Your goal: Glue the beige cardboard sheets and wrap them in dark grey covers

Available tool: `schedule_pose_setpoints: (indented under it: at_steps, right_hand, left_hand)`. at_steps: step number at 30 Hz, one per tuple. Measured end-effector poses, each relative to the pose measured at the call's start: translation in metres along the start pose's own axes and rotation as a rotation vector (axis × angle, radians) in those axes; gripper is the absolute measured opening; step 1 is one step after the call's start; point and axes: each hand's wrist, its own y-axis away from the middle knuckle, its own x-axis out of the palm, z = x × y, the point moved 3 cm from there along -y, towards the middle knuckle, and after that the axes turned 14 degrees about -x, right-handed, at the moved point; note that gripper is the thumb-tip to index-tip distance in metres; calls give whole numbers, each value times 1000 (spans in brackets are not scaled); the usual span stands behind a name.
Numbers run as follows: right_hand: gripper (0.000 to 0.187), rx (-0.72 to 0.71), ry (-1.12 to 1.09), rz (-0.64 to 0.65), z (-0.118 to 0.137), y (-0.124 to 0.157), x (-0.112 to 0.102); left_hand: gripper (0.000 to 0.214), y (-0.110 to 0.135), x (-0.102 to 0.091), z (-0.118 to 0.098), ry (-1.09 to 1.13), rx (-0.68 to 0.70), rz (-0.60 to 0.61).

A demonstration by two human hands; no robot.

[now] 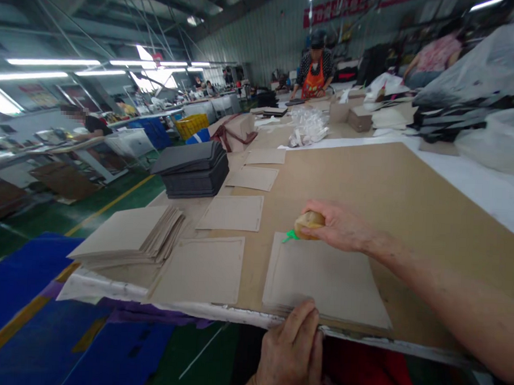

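My right hand is closed around a squeezable yellowish glue bottle with a green nozzle. The nozzle points down at the far left corner of a grey-beige cardboard sheet, which lies on top of others at the table's near edge. A thin line of glue runs along that sheet's left side. Fingers together, my left hand holds the sheet's near edge; its thumb is hidden. Left of it, several similar sheets lie in a row leading away, with marks along their borders.
A stack of cardboard sheets stands at the table's left edge, with a pile of dark grey pads behind it. Crumpled clear plastic lies farther back. A person in an orange apron stands at the far end.
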Motion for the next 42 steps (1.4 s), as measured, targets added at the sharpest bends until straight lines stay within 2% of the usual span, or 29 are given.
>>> schedule_pose_setpoints:
  at_steps: [6, 9, 12, 16, 22, 26, 30, 34, 38, 42]
  right_hand:
    - [32, 123, -284, -111, -15, -7, -34]
    - [40, 148, -466, -208, -17, 0, -48]
    - [43, 175, -617, -342, -20, 14, -51]
    - [37, 248, -753, -574, -33, 50, -54]
    - [23, 395, -841, -851, -57, 133, -68]
    - [19, 489, -852, -969, -61, 182, -62]
    - [19, 523, -832, -1090, -57, 211, -49]
    - [22, 516, -809, -1155, -55, 221, -41]
    - [25, 510, -781, -1182, -56, 222, -37]
    - [24, 502, -702, -1161, -58, 225, -36]
  left_hand:
    - [31, 2, 6, 11, -19, 13, 22]
    - [32, 3, 7, 13, -29, 28, 27]
    - [32, 3, 6, 13, -34, 40, 19]
    - [32, 3, 5, 14, -46, 35, 11]
    - [24, -10, -1, 10, -59, 76, 15]
    - [12, -29, -9, -7, -16, 51, 8]
    - [10, -46, 1, -31, 68, 81, 130]
    - [18, -60, 22, -50, 92, 79, 259]
    - [22, -69, 35, -60, 44, 62, 300]
    - [15, -72, 38, -64, 2, 49, 306]
